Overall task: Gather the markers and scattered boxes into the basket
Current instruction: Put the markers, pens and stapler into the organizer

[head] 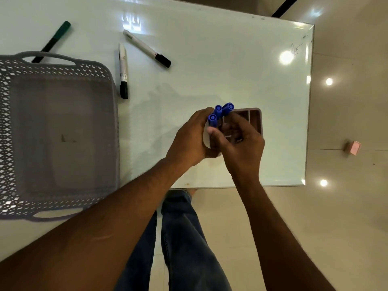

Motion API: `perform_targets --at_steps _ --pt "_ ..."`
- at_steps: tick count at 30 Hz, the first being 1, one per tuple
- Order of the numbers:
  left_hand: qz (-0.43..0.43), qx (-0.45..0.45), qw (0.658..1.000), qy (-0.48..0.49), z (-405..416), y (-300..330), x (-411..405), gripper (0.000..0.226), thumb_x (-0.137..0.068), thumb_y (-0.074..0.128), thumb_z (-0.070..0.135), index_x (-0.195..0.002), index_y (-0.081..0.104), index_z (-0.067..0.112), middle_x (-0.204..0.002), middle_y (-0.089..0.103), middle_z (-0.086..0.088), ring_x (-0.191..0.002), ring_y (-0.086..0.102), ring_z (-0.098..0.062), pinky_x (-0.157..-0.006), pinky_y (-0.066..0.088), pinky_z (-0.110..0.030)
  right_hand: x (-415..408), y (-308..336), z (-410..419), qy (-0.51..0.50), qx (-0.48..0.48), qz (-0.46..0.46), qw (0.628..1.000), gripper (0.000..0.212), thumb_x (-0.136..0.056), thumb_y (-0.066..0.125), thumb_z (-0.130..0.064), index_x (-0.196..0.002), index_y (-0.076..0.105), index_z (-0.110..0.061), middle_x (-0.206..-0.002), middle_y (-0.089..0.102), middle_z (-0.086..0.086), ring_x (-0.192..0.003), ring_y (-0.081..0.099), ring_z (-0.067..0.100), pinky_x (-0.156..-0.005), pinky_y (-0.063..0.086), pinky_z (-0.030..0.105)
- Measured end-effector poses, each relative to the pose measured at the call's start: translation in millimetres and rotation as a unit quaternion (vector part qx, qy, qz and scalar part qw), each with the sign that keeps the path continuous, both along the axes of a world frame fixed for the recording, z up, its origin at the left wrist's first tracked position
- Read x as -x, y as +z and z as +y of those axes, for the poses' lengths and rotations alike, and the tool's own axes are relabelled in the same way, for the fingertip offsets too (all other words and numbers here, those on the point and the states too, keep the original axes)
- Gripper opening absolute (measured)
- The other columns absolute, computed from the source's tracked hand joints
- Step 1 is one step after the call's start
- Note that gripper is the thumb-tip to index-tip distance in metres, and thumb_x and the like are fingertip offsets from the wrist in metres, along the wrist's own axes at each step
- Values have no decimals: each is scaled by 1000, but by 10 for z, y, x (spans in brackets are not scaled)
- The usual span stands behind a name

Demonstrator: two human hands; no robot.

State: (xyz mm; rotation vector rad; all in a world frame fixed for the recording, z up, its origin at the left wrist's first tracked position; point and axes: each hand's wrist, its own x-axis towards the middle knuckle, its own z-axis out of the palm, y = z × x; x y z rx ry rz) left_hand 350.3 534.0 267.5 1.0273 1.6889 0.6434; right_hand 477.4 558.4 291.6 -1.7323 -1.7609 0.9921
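Note:
A grey perforated basket point(105, 76) stands at the table's left with nothing in it. My left hand point(189, 141) is closed around three blue-capped markers point(218, 114) held upright. My right hand point(241, 141) rests on the markers over a brownish compartment box point(257, 120), which it partly hides. Two white markers with black caps lie right of the basket, one point(123, 70) along its side, the other point(147, 48) slanted behind it. A green marker point(55, 38) lies behind the basket's far handle.
The white glass table ends at its right edge point(307, 122) and near edge point(231, 187). A small pink block point(354, 147) lies on the floor to the right. My legs in jeans point(180, 238) stand below the table.

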Motion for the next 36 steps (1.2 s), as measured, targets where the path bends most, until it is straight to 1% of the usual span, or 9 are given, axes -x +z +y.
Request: perform_targets --at_steps 5,12,16,19,21,26,28,33,36 --pt "22 19 1000 6 -99 7 161 99 -61 95 24 -145 42 25 -144 53 1 -131 51 -22 -98 31 -23 -234 54 47 -59 -123 -61 989 38 -99 66 -43 -124 71 -14 -116 63 4 -95 61 6 -76 46 8" --pt "47 21 998 35 -264 32 485 105 -59 96 25 -147 39 29 -147 49 9 -132 48 -14 -99 31 -17 -304 -163 223 -35 40 -132 990 30 -103 58 -38 -105 82 -20 -86 80 -1 -70 74 22 -75 58 37" --pt "36 26 999 18 -241 7 671 108 -57 96 26 -148 38 29 -147 48 9 -133 49 -13 -104 35 -20 -147 -196 202 -21 30 -115 993 25 -100 66 -35 -116 80 -21 -79 77 4 -63 72 21 -72 56 31" --pt "-90 32 995 -30 -164 -12 1014 101 -69 84 -1 -153 33 23 -150 45 8 -135 49 -11 -106 44 -20 -69 -235 182 -36 24 -122 992 27 -99 66 -32 -119 80 -20 -77 76 6 -64 66 17 -62 42 18" --pt "-135 33 990 -34 -65 -5 1258 92 -77 63 -21 -154 34 21 -148 48 5 -127 58 -10 -88 52 -18 -27 -259 151 -49 16 -116 992 27 -98 66 -30 -118 81 -20 -75 74 5 -64 63 17 -62 40 20" --pt "77 -82 993 22 351 -95 1533 66 -77 46 -19 -131 63 15 -117 66 0 -102 69 -14 -84 58 -28 18 -337 82 -53 0 -104 993 28 -98 66 -32 -120 80 -20 -74 75 5 -68 69 18 -65 41 16" --pt "173 -112 978 2 498 -182 1575 70 -75 43 -19 -134 60 15 -129 60 0 -116 62 -16 -110 44 -32 31 -329 74 -50 -4 -101 994 29 -100 66 -33 -121 80 -19 -76 76 8 -71 70 21 -66 43 17" --pt "307 -66 932 -182 769 -454 1629 81 -83 47 -23 -155 28 9 -166 16 -6 -155 11 -22 -122 24 -29 68 -341 50 -53 -2 -102 993 30 -100 65 -34 -122 79 -18 -79 77 10 -74 71 25 -74 53 31" --pt "355 -120 911 -172 863 -556 1666 60 -84 48 -19 -138 54 6 -147 46 -13 -139 40 -30 -111 40 -41 84 -363 29 -54 -5 -105 993 29 -100 66 -32 -123 79 -18 -79 76 9 -73 69 23 -69 46 25"
